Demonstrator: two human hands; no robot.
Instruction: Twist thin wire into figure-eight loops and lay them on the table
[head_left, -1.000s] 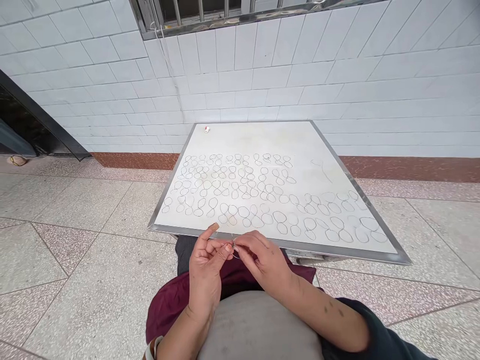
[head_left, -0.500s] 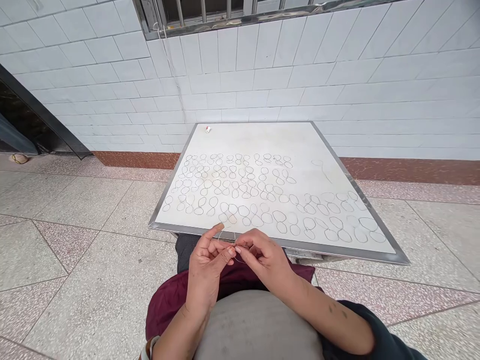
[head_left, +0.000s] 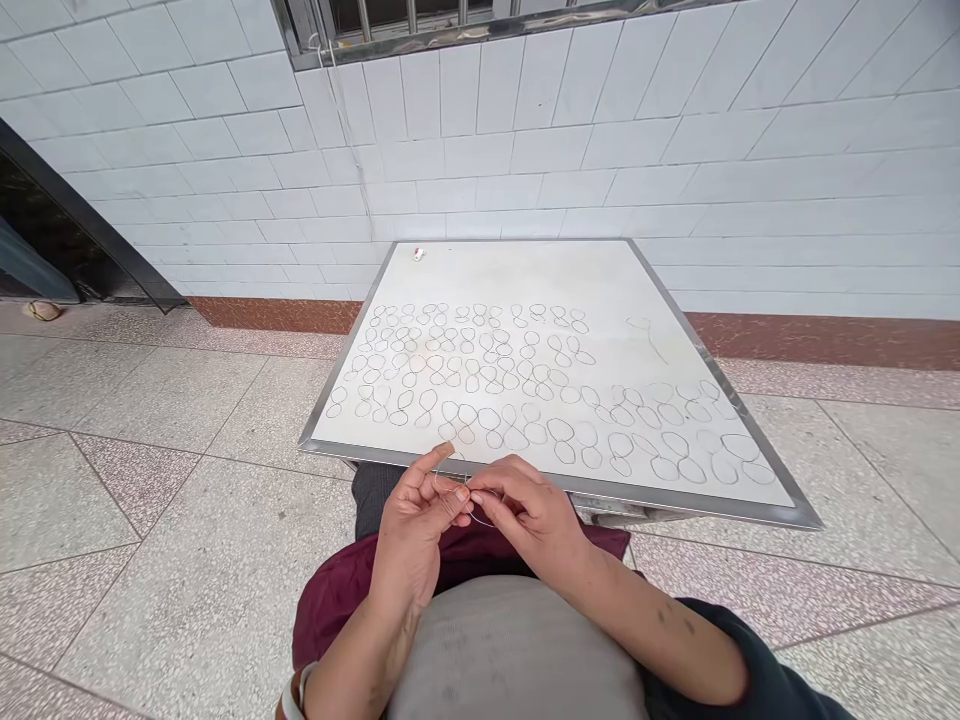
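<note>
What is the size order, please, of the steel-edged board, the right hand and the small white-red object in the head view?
Steel-edged board, then right hand (nearer the camera), then small white-red object.

Soft, even daylight is falling across the tiled wall (head_left: 525, 130) and the table (head_left: 525, 270), leaving only faint shadows, while the wide-angle lens is bowing the tile lines toward the frame edges and slight blur is softening the left hand (head_left: 416, 500), right hand (head_left: 532, 510) and thin wire (head_left: 486, 520).
</note>
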